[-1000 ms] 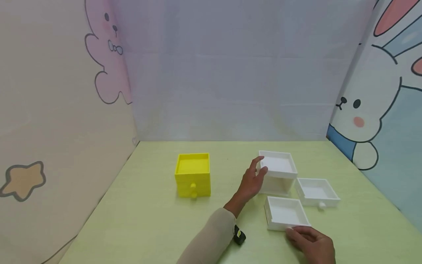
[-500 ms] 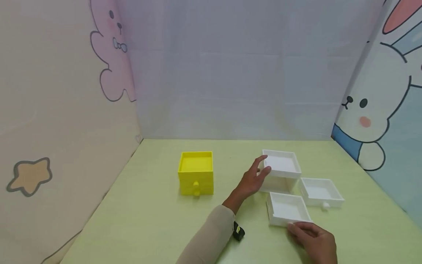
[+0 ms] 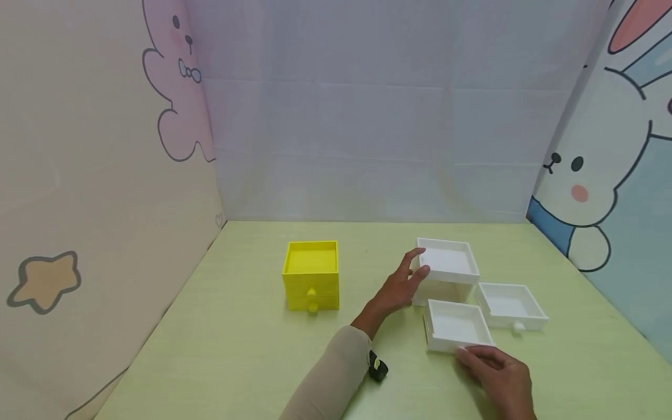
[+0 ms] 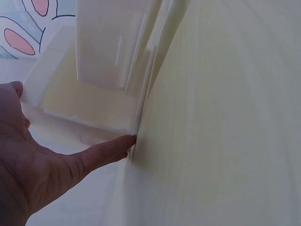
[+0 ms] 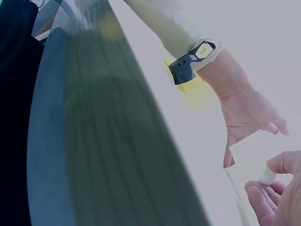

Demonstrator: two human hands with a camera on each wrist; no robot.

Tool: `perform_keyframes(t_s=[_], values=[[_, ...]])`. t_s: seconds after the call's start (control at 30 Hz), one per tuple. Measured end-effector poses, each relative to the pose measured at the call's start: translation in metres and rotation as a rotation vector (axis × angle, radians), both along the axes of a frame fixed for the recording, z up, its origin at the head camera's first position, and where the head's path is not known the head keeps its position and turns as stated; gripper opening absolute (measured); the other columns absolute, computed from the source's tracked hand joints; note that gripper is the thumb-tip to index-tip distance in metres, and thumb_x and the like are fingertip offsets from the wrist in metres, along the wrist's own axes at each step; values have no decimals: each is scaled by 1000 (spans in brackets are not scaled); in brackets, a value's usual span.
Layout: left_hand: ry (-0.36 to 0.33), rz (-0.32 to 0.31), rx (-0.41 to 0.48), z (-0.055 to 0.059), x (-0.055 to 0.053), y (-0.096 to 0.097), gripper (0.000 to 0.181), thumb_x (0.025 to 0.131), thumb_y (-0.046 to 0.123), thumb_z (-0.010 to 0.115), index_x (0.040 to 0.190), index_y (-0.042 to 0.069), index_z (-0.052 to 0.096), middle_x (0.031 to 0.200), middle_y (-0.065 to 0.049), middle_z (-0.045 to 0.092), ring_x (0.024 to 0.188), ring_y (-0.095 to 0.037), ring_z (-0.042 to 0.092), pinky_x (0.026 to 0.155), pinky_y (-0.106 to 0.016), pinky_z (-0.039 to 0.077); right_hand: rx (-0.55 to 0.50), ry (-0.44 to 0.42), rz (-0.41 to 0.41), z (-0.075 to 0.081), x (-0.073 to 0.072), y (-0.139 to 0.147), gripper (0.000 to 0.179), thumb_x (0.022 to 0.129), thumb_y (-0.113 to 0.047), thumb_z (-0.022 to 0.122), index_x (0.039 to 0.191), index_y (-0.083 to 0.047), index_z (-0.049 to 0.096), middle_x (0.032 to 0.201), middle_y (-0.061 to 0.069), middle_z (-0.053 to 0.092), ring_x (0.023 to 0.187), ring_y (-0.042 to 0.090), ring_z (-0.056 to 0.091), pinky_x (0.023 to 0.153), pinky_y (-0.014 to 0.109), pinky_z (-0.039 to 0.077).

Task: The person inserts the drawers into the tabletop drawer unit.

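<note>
On the right half of the table stands a white box cabinet (image 3: 450,260) with a hollow front. My left hand (image 3: 396,289) rests against its left side, fingers spread. In the left wrist view the extended thumb (image 4: 106,151) lies at the cabinet's lower edge. My right hand (image 3: 501,376) pinches the knob of a white drawer (image 3: 458,325) in front of the cabinet. In the right wrist view that small white knob (image 5: 267,176) shows between thumb and fingers. The drawer's back end is right at the cabinet's lower opening.
A second white drawer (image 3: 511,303) with its knob facing forward lies right of the cabinet. A yellow cabinet (image 3: 312,274) with yellow knobs stands to the left. Cloth walls with cartoon prints border the pale green table (image 3: 252,350).
My right hand has moved the white drawer forward, closer to the white cabinet's opening. The left hand stays at the cabinet's side. The head view has shifted slightly.
</note>
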State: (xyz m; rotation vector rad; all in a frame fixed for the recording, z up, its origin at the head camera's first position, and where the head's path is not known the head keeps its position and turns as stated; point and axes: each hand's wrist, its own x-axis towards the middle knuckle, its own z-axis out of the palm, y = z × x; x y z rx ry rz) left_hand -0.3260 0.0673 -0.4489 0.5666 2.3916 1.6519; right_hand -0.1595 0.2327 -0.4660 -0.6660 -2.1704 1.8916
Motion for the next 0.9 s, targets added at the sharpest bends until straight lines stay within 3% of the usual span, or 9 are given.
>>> perform_keyframes(t_s=[0.13,0.3,0.4,0.77,0.9], values=[[16,10,-24,-1,-1,-1,45,101,60,41,144,59,29,142,-7,54,128,-24,53,87,-47,51,-55,37,5,1,-4,-1,12,79,-6,84,83,1,76,69,-4,73,65,8,71,63,21,56],[-23,-20,3,-2,-2,-1,46,101,59,42,144,60,27,142,-13,51,119,-30,59,75,-39,55,-131,40,-7,2,-9,1,9,79,-6,84,83,-1,77,70,-5,73,67,10,72,65,22,56],[-28,-24,8,-2,-2,0,46,101,59,42,144,61,27,143,-13,50,120,-30,58,74,-38,55,-143,37,0,3,-12,1,6,80,-5,83,82,-3,78,71,-5,73,68,9,72,66,21,56],[12,-21,-9,-4,-2,1,47,101,60,39,146,59,25,147,-11,49,131,-26,49,89,-51,50,48,-6,34,-1,-15,-2,16,78,-15,86,86,-4,77,70,-4,73,66,8,71,65,19,55],[26,-19,-23,-3,-3,0,48,102,60,38,147,58,24,148,-9,49,132,-26,49,92,-54,48,65,45,46,-4,-16,-6,24,78,-13,86,91,5,75,71,-2,74,65,9,71,64,20,56]])
